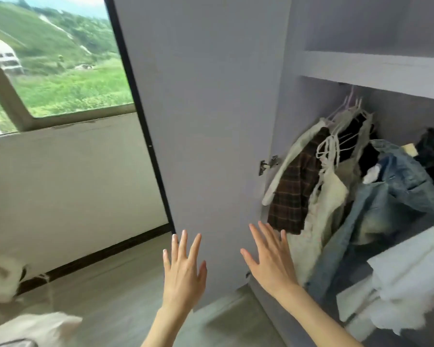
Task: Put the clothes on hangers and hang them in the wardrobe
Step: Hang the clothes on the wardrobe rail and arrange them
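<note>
Both hands are raised in front of the open wardrobe with fingers straight and spread, palms away from the camera, and neither holds anything. The left hand (183,271) is seen against the lower edge of the wardrobe door (206,108), which stands swung open above and beyond it; whether the fingertips touch the panel cannot be told. The right hand (271,261) is just beside the left, seen against the door's hinged edge, its fingers pointing toward the hanging clothes. A metal hinge (268,164) sits on that edge above the right hand. Beyond and to the right of the right hand, clothes hang on pale hangers (346,113) under a shelf (376,68): a dark plaid garment (296,189) nearest the hand, then a cream lace top (328,196), then blue denim (391,194), with dark items behind. Further right, at the frame edge, a white garment (411,284) is seen, blurred; what bears it cannot be told. Left of the left hand are the wall and a window (55,71) showing green hillside. Below and left of the hands, pale fabric (33,326) lies at the bottom corner above the wood floor (110,284).
</note>
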Demonstrator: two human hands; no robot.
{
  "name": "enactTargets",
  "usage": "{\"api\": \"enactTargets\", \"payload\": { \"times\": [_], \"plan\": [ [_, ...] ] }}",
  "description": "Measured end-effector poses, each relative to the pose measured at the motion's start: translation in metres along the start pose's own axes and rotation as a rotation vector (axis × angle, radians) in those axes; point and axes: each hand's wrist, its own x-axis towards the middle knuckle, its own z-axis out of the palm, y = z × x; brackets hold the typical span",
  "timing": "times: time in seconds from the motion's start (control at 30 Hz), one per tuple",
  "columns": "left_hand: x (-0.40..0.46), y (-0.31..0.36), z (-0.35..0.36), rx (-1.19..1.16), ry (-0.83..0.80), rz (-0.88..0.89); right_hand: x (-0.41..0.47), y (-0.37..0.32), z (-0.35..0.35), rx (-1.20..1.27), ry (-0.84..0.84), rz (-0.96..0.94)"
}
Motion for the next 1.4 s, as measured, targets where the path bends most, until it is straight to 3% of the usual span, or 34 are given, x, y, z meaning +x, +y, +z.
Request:
{"api": "enactTargets", "payload": {
  "times": [0.3, 0.43, 0.6, 0.67, 0.83, 0.97, 1.1, 1.4],
  "plan": [
    [-0.142, -0.160, -0.078, 0.211, 0.077, -0.426, -0.020, -0.212, 0.047, 0.249, -0.146, -0.460],
    [-0.236, -0.222, -0.109, 0.244, 0.060, -0.724, -0.066, -0.308, 0.070, 0.264, -0.250, -0.661],
    [-0.349, -0.270, -0.157, 0.201, 0.258, -1.075, -0.136, -0.424, 0.086, 0.356, -0.377, -0.945],
    [-0.396, -0.275, -0.163, 0.192, 0.313, -1.206, -0.167, -0.461, 0.090, 0.375, -0.412, -1.058],
    [-0.499, -0.263, -0.173, 0.188, 0.165, -1.505, -0.245, -0.534, 0.099, 0.326, -0.537, -1.336],
    [-0.562, -0.251, -0.183, 0.231, 0.336, -1.666, -0.301, -0.578, 0.102, 0.324, -0.634, -1.517],
    [-0.597, -0.247, -0.183, 0.227, 0.376, -1.848, -0.347, -0.612, 0.110, 0.305, -0.718, -1.711],
    [-0.612, -0.238, -0.126, -0.100, 0.446, -2.233, -0.398, -0.665, 0.141, 0.245, -0.844, -2.036]
  ]
}}
